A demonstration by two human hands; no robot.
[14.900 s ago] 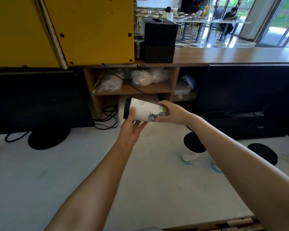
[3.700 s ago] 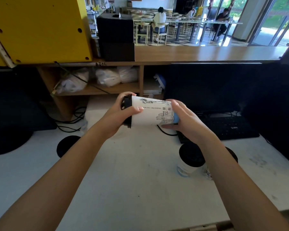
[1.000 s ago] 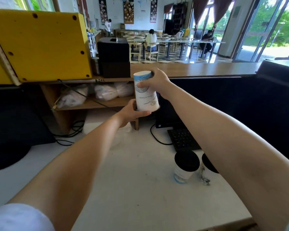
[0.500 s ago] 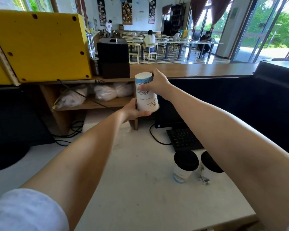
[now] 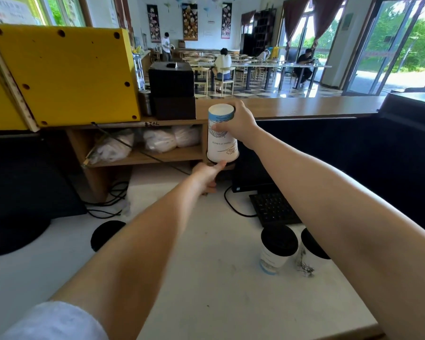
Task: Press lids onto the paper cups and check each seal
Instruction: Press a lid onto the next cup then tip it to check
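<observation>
A white paper cup (image 5: 221,138) with blue print is held upside down in the air, its base on top. My right hand (image 5: 241,123) grips it near the base from the right. My left hand (image 5: 207,174) is under its lidded end, with the thumb against the lower rim; the lid itself is mostly hidden. Two more cups stand upright on the white table (image 5: 206,290) at the right: one lidded cup (image 5: 277,251) and a second lidded cup (image 5: 310,253), partly behind my right forearm. A loose black lid (image 5: 107,233) lies on the table at the left.
A black keyboard (image 5: 272,209) and a dark monitor (image 5: 353,168) stand behind the two cups. Another monitor's base (image 5: 15,236) is at the left. Cables (image 5: 108,204) trail below a wooden shelf (image 5: 145,155). A yellow panel (image 5: 64,74) leans at the upper left.
The cup went from lying sideways between my hands to upside down. In the last half second my left hand slipped a little lower under the lidded end.
</observation>
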